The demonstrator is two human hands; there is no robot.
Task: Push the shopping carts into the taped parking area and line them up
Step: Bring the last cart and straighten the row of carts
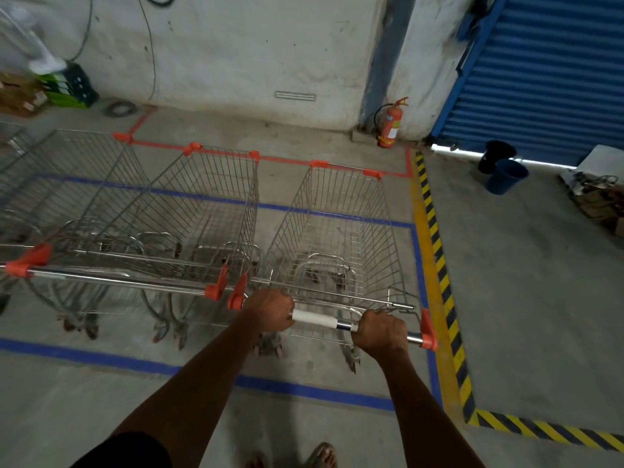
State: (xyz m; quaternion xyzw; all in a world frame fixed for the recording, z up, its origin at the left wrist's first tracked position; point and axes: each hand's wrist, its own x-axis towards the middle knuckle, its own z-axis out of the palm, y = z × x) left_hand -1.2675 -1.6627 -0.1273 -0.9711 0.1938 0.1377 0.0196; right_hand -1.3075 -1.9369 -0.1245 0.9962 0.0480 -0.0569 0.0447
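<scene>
A wire shopping cart [341, 228] with orange corner caps stands at the right end of the blue taped parking area [304, 388]. My left hand [270, 314] grips the left part of its chrome handle bar [317, 319]. My right hand [380, 332] grips the bar's right part. A white sleeve on the bar shows between my hands. Just left of this cart stand two more carts [202, 211], side by side, their handles [118, 280] roughly level with the one I hold. The fronts of all three reach the red tape line [283, 159] near the wall.
A yellow-and-black hazard stripe [439, 265] runs along the right side of the area and turns at the lower right. A red fire extinguisher [391, 123] stands by the wall. Two buckets [503, 170] sit before a blue roller shutter [540, 72]. Boxes and a green crate [67, 86] lie at the far left.
</scene>
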